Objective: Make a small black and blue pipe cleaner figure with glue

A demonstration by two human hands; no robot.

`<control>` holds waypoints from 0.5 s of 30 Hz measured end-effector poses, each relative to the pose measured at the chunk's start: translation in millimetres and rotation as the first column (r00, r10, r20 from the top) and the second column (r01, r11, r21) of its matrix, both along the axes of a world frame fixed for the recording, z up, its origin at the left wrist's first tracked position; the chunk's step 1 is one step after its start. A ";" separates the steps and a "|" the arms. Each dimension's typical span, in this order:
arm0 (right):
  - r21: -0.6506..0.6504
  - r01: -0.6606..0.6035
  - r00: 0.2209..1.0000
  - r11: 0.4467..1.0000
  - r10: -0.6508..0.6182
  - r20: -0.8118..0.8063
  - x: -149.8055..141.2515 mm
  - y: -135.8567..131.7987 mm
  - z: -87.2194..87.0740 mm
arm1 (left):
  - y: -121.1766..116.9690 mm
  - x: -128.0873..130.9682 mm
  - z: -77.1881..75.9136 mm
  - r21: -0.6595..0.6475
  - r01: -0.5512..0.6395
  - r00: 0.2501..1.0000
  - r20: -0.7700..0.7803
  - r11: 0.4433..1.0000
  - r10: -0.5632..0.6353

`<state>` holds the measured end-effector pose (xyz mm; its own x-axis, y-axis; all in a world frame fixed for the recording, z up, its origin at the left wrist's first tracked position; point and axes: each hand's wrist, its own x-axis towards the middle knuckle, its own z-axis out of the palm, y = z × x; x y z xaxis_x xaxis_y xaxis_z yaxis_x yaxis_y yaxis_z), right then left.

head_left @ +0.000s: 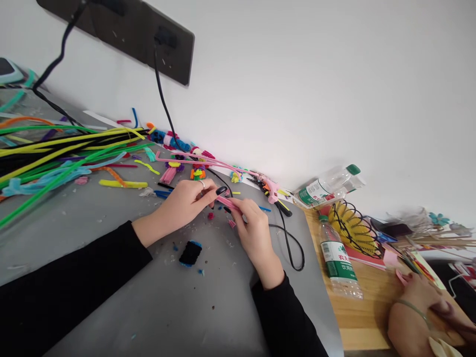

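Observation:
Over the grey table mat [159, 302], both hands meet at a short bundle of pink pipe cleaners [225, 201]. My left hand [191, 198], wearing a ring, pinches its left end between thumb and fingers. The other end is gripped by my right hand [253, 225], fingers bent around it. Part of the bundle is hidden by the fingers. Below the hands lies a small black fuzzy block with blue edges [191, 253]. Longer pink pipe cleaners [197, 159] stretch across the mat behind the hands, and a pink glue gun [272, 191] rests to the right.
Many coloured pipe cleaners [67, 148] spread at left. Small fuzzy figures [171, 141] line the wall side. A black cable [297, 263] loops at right. Plastic bottles [338, 258] and a yellow wire basket [351, 228] are on the wooden table [357, 327]. Another person's arm [412, 307] shows at lower right.

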<state>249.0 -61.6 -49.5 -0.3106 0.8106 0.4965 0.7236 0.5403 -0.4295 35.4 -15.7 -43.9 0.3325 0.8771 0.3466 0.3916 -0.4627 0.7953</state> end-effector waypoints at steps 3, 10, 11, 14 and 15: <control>-0.005 0.000 0.999 1.000 -0.001 -0.040 -1.4 -0.6 2.2 | 2.1 -1.0 -1.4 0.012 -0.012 1.000 -0.003 1.000 0.012; -0.078 -0.020 0.989 0.997 0.008 -0.145 -3.3 -2.3 7.7 | 3.7 -3.5 -1.1 0.049 -0.059 0.998 0.028 0.997 0.058; -0.087 -0.022 0.988 0.996 0.009 -0.153 -3.3 -2.3 7.7 | 3.4 -3.1 -1.1 0.055 -0.061 0.998 0.033 0.997 0.059; -0.092 -0.030 0.988 0.995 0.015 -0.154 -3.1 -1.7 6.1 | 2.1 -1.5 -0.8 0.067 -0.057 0.998 0.044 0.996 0.054; -0.088 -0.035 0.989 0.996 0.021 -0.148 -3.0 -1.4 5.4 | 1.5 -1.0 -0.4 0.068 -0.053 0.998 0.047 0.996 0.049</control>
<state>246.0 -63.0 -44.1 -0.2630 0.8461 0.4635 0.6343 0.5137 -0.5777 34.3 -14.2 -44.3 0.2706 0.8661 0.4203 0.3806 -0.4973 0.7796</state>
